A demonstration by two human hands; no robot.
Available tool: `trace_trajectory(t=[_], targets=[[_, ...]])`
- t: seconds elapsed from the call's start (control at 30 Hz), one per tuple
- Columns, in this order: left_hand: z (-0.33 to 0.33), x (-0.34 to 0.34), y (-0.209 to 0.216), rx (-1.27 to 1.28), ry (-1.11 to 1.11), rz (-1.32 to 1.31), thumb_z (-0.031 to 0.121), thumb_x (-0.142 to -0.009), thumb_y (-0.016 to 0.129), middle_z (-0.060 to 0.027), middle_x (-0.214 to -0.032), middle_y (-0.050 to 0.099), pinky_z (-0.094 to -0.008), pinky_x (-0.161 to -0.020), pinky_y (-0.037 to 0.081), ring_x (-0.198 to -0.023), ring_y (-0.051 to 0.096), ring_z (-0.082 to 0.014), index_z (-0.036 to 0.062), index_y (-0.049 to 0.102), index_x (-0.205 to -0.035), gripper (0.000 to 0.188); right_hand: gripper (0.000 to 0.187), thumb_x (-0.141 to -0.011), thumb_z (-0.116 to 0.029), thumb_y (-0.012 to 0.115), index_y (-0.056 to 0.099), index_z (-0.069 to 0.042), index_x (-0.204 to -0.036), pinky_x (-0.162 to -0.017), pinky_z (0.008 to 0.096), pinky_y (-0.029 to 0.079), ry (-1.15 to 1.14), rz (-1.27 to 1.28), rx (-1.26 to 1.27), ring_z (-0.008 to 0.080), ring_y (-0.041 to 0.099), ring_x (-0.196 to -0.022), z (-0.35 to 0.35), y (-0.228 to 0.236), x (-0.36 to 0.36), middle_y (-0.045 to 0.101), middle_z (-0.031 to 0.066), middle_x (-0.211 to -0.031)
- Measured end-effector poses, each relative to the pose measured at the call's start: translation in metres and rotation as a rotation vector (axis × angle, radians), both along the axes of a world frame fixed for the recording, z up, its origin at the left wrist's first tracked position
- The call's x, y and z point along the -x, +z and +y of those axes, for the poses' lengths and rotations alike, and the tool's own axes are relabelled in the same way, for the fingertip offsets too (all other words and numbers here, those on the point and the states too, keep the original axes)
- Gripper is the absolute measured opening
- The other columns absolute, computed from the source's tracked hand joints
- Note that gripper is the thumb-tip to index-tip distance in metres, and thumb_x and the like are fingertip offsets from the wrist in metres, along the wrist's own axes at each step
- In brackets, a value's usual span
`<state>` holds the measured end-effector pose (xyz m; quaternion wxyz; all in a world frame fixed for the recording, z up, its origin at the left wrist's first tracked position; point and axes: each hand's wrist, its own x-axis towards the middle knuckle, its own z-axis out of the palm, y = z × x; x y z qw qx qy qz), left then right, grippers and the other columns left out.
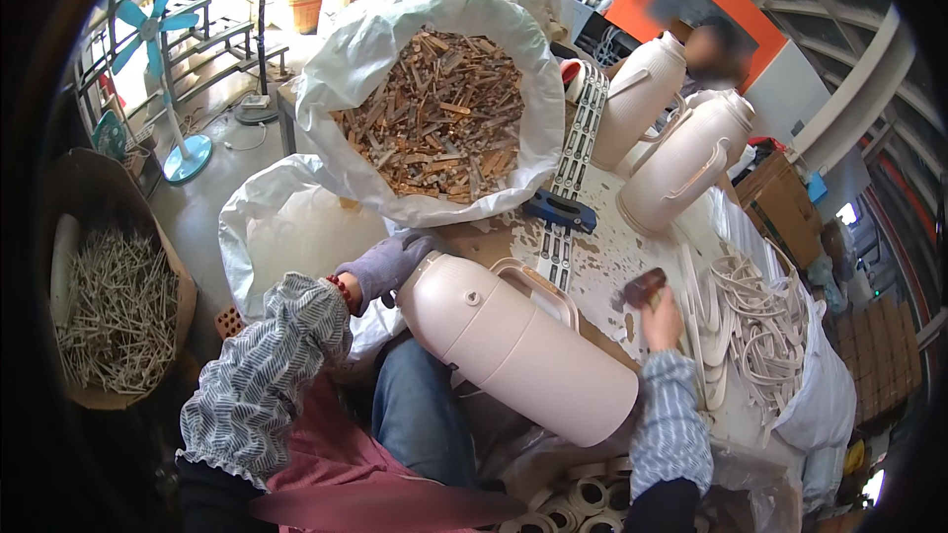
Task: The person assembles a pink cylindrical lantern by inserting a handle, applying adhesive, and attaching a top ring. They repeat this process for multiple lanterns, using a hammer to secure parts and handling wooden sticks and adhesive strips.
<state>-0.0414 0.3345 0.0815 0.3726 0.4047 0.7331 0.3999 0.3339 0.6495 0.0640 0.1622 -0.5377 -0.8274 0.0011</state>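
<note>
A pale pink thermos flask (523, 355) lies tilted across my lap, its domed top toward the left and its flat base toward the lower right. Its loop handle (538, 286) faces the table. My left hand (387, 265), in a grey-purple glove, is wrapped round the domed end. Beyond the base, above the table's near part, my bare right hand (662, 322) is closed on a small hammer-like tool with a dark brown head (644, 288); its exact kind is unclear. The palm side of the left hand is hidden.
Two more flasks (686, 163) stand on the worn table. A white sack (331, 128) holds brown strips. A blue tool (560, 210) lies on a perforated metal strip. Pale plastic handles (755, 326) pile at right. A box of thin pieces (114, 306) stands left. A person (716, 54) is behind.
</note>
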Motion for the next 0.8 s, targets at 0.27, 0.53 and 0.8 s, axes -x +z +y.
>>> trace_trajectory(t=[0.27, 0.53, 0.8], targets=[[-0.002, 0.007, 0.000, 0.082, 0.088, -0.071, 0.039, -0.098, 0.041, -0.0154, -0.109, 0.062, -0.0325, -0.039, 0.055, -0.069, 0.068, -0.0245, 0.0074, 0.053, -0.129, 0.046, 0.042, -0.087, -0.037, 0.069, 0.061, -0.007, -0.116, -0.072, 0.0418, 0.052, 0.830, 0.473, 0.216, 0.0376, 0.067, -0.084, -0.121, 0.111, 0.138, 0.070, 0.0177, -0.092], [-0.006, 0.007, 0.000, 0.060, 0.129, -0.030, 0.038, -0.097, 0.039, -0.0167, -0.105, 0.061, -0.0309, -0.038, 0.052, -0.063, 0.066, -0.0228, 0.0058, 0.053, -0.126, 0.046, 0.045, -0.091, -0.046, 0.060, 0.059, -0.009, -0.117, -0.075, 0.0454, 0.052, 0.780, 0.118, 0.284, 0.0380, 0.067, -0.084, -0.107, 0.102, 0.140, 0.070, 0.0191, -0.092], [-0.005, 0.002, 0.002, 0.118, 0.096, -0.045, 0.037, -0.099, 0.037, -0.0140, -0.103, 0.060, -0.0305, -0.039, 0.053, -0.067, 0.067, -0.0232, 0.0059, 0.054, -0.122, 0.042, 0.042, -0.089, -0.046, 0.062, 0.067, -0.009, -0.108, -0.073, 0.0447, 0.053, 0.601, -0.092, 0.253, 0.0398, 0.066, -0.082, -0.112, 0.082, 0.104, 0.069, 0.0184, -0.088]])
